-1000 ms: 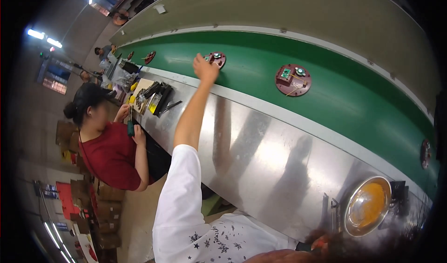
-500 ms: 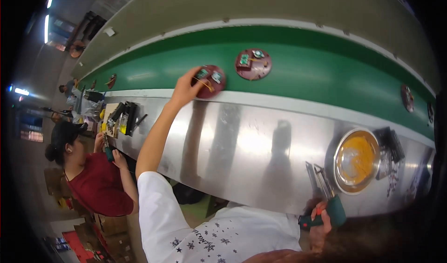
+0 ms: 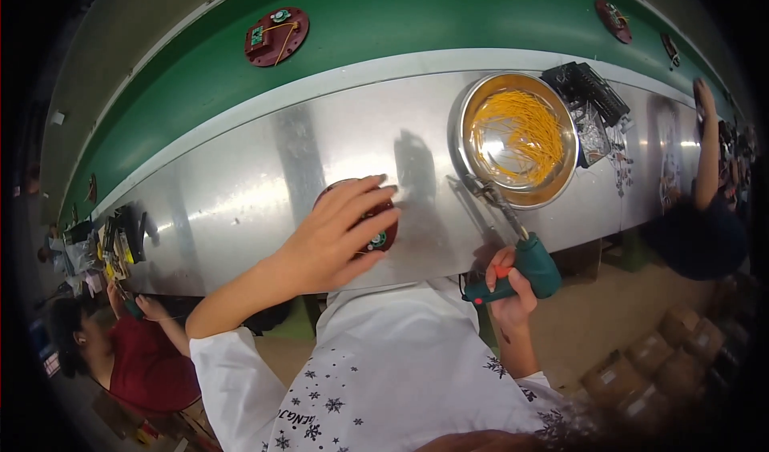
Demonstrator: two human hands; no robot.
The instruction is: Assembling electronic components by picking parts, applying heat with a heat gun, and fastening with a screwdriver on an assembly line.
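My left hand (image 3: 332, 240) lies across a dark red round plate (image 3: 390, 229) on the steel bench, its fingers over the top and the thumb toward the near edge. A small green circuit part (image 3: 377, 241) shows beneath the fingers; most of the plate is hidden. Wrapped around the grip of a green soldering gun with a red trigger (image 3: 538, 269) is my right hand (image 3: 513, 292). The gun's metal tip end points away and left, close beside a steel bowl (image 3: 467, 132) holding many thin yellow wires (image 3: 525, 132).
Along the far side runs a green conveyor belt (image 3: 384, 20) carrying another red plate with circuit boards (image 3: 276, 37) and others farther off. Black trays (image 3: 589, 92) and small loose parts stand right of the bowl. A co-worker in red (image 3: 152, 364) sits left; another person's arm (image 3: 707, 156) reaches at right.
My left hand has brought the red plate from the belt's edge onto the bench before me. The view has swung right. My right hand keeps hold of the soldering gun.
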